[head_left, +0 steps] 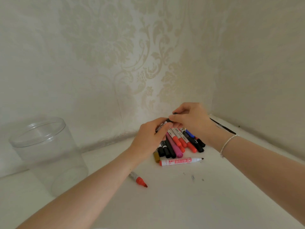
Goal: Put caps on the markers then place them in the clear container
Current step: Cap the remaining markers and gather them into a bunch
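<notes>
Above the pile (179,142), left hand (148,139) and right hand (193,121) both pinch one black marker (168,120), mostly hidden by fingers; its cap cannot be made out. Container (47,152) stands well left.

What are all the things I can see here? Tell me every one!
clear container: one, see-through, standing on the left, nothing inside.
pile of markers: several, black, red, pink, blue and gold, lying together under the hands.
white marker: one, white with red print, dark tip bare, lying in front of the pile.
red marker: one, grey body with bare red tip, lying alone near the left forearm.
held marker: one, white and black, gripped between both hands above the pile.
black pen: one, thin, by the right wall.
table: one, white, with small dark specks.
wall: cream, leafy pattern.
bracelet: one, white beads, on the right wrist.
left hand: holds the marker's body.
right hand: pinches its dark end.
</notes>
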### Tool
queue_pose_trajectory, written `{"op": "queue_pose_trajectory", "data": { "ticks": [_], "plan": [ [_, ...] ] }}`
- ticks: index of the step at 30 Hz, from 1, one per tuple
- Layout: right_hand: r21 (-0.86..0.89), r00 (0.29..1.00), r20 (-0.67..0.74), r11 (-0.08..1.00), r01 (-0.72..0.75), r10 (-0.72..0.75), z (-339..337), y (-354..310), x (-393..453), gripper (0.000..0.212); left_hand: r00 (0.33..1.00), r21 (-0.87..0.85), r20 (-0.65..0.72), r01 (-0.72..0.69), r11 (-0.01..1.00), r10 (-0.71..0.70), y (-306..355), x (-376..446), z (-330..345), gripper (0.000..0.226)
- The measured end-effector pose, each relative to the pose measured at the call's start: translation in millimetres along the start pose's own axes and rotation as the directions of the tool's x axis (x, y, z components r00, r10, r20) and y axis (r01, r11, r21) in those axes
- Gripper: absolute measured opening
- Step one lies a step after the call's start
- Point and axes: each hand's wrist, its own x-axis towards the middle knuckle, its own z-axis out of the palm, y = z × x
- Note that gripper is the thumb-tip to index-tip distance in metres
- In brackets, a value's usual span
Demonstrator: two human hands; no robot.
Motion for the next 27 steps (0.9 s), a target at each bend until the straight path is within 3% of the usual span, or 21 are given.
{"op": "queue_pose_trajectory", "data": {
  "ticks": [9,13,18,22,25,27],
  "plan": [
    [0.133,0.982,-0.048,0.976,-0.175,0.182,-18.5,45.9,-8.4,0.014,0.984,0.168,0.174,-0.052,0.984,0.022,-0.1,10.9,25.9,0.029],
    [0.153,0.973,-0.093,0.969,-0.194,0.21,-40.5,57.2,-15.9,0.013,0.967,0.164,0.251,-0.083,0.983,0.04,11.9,12.4,50.8,0.026],
    [-0.016,0.917,-0.304,0.961,-0.275,0.258,-78.5,84.4,-19.8,0.015,0.956,0.269,0.291,-0.101,0.958,0.02,18.4,25.0,81.0,0.038],
    [-0.326,0.94,-0.223,0.889,-0.321,0.258,-103.9,111.1,-34.6,0.012,0.968,0.269,0.252,-0.065,0.961,-0.005,25.6,32.1,100.5,0.038],
    [-0.39,0.939,-0.171,0.855,-0.342,0.298,-112.2,124.7,-43.5,0.011,0.971,0.263,0.239,-0.059,0.963,-0.006,31.2,37.1,115.6,0.033],
    [-0.432,0.956,-0.178,0.855,-0.288,0.232,-116.7,130.5,-45.7,0.01,0.972,0.245,0.233,-0.041,0.969,-0.018,33.2,39.4,124.6,0.031]
  ]
}}
